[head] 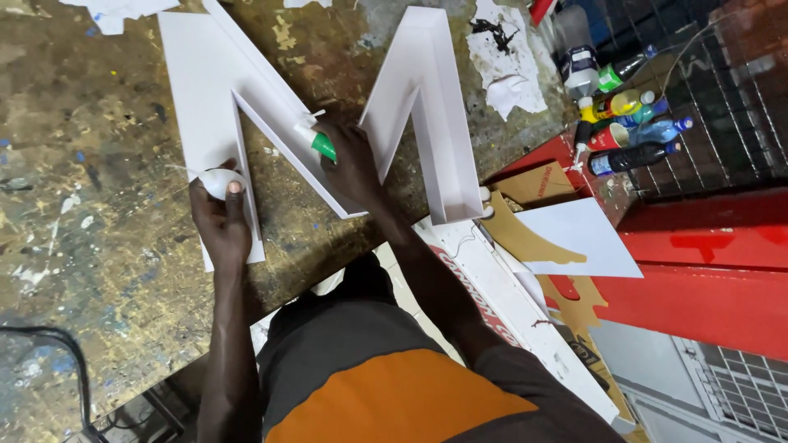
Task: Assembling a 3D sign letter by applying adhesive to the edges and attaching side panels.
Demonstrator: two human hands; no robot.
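My left hand is curled around a small white rounded lump, thumb on top, fingers closed about it; I cannot tell what the lump is. It sits on the left leg of a big white letter, shaped like an M with raised walls, that lies flat on the paint-stained workbench. My right hand grips a small bottle with a green body and a white nozzle, fingers wrapped tight around it. The nozzle points up and to the left, right at the wall of the letter's diagonal stroke, near the middle of the letter. My two hands are near each other, with the left leg's inner wall between them.

Torn scraps of white paper lie on the bench beyond the letter's right leg. Further right, a cluster of bottles and tubes lies on a red surface. A flat white sheet and brown cardboard cut-outs rest near the bench's right edge. A black cable loops at the lower left.
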